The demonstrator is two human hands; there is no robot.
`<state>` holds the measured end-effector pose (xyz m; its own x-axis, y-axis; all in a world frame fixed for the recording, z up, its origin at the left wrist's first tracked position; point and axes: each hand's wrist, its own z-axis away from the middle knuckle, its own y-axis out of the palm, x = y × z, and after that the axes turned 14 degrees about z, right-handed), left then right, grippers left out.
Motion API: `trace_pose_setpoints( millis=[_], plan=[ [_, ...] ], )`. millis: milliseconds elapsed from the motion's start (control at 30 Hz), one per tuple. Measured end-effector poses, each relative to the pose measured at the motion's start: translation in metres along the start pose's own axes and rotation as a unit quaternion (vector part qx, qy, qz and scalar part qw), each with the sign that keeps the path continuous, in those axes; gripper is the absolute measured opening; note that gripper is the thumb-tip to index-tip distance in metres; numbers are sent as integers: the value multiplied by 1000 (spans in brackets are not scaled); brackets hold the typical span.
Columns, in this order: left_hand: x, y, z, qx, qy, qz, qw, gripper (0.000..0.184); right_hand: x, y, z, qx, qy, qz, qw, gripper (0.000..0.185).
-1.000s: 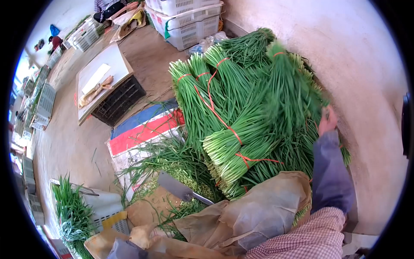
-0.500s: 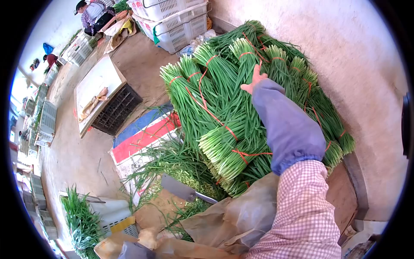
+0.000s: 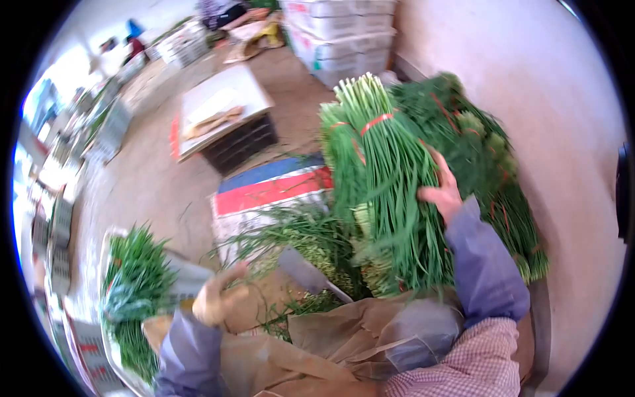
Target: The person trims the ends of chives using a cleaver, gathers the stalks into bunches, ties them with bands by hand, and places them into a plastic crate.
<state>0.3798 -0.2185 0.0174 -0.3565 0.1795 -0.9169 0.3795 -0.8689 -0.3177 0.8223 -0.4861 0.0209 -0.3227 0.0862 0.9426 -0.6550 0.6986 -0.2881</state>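
Observation:
A large bundle of garlic chives [image 3: 397, 172], tied with a red band, has its pale cut ends pointing up and away from me. My right hand [image 3: 444, 188] grips its right side, thumb on top of the green leaves; the other fingers are partly hidden. More chive bundles [image 3: 493, 152] lie piled behind and to the right. My left hand [image 3: 215, 294] is at the lower left, smeared by motion, near the chive trimmings [image 3: 297, 241]. A broad-bladed knife [image 3: 301, 268] rests on the trimmings between my hands, handle toward my lap.
A white board on a black crate [image 3: 228, 109] stands ahead left. A crate of chives [image 3: 135, 284] is at the lower left. White crates [image 3: 340, 40] are stacked by the wall [image 3: 529, 99]. A striped sheet [image 3: 274, 192] covers the floor. Another person [image 3: 221, 13] sits far back.
My right hand has taken hold of a chive bundle and drawn it off the pile toward me. My left hand has come into view at the lower left. The view has shifted left.

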Motion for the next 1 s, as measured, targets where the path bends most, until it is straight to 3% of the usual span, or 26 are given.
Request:
trace_pose_setpoints(
  millis=[67, 133, 200, 233, 267, 333, 400, 467, 533, 567, 667, 733, 800, 900, 1000],
  plan=[
    [-12, -14, -2, -59, 42, 178, 981, 76, 56, 45, 14, 77, 18, -7, 997, 95],
    [-28, -32, -1, -10, 118, 269, 956, 80, 79, 98, 29, 132, -11, -5, 991, 97],
    [2, -42, -8, -3, 131, 254, 958, 86, 99, 150, 41, 242, -31, -47, 969, 101],
    [14, -47, -9, -1, 165, 235, 958, 84, 115, 184, 50, 279, 25, -100, 955, 103],
    [-17, -48, 11, -28, 170, 258, 951, 84, 120, 215, 59, 319, 30, -149, 935, 107],
    [21, -59, 18, 26, 275, 527, 804, 74, 126, 276, 73, 374, -63, -123, 917, 107],
    [21, -75, 48, 10, 213, 668, 713, 63, 157, 326, 97, 375, 10, -239, 896, 107],
    [26, -91, 58, -36, 227, 707, 668, 60, 126, 369, 100, 382, -57, -194, 902, 106],
    [16, -111, 78, -109, 290, 609, 730, 62, 106, 380, 86, 487, -83, -123, 861, 108],
    [8, -113, 78, -128, 316, 560, 755, 64, 94, 376, 79, 523, -52, -80, 847, 100],
    [-9, -116, 91, -158, 325, 515, 777, 70, 94, 345, 55, 520, -64, 69, 849, 83],
    [-14, -114, 96, -177, 323, 492, 789, 75, 97, 320, 43, 454, -108, 171, 868, 56],
    [-18, -113, 97, -183, 323, 489, 789, 73, 101, 304, 44, 327, -77, 53, 940, 52],
    [-20, -102, 93, -175, 324, 500, 784, 72, 163, 319, 83, 165, -136, -13, 977, 59],
    [-20, -95, 97, -176, 328, 486, 791, 71, 188, 355, 115, 256, -272, 84, 924, 110]
  ],
)
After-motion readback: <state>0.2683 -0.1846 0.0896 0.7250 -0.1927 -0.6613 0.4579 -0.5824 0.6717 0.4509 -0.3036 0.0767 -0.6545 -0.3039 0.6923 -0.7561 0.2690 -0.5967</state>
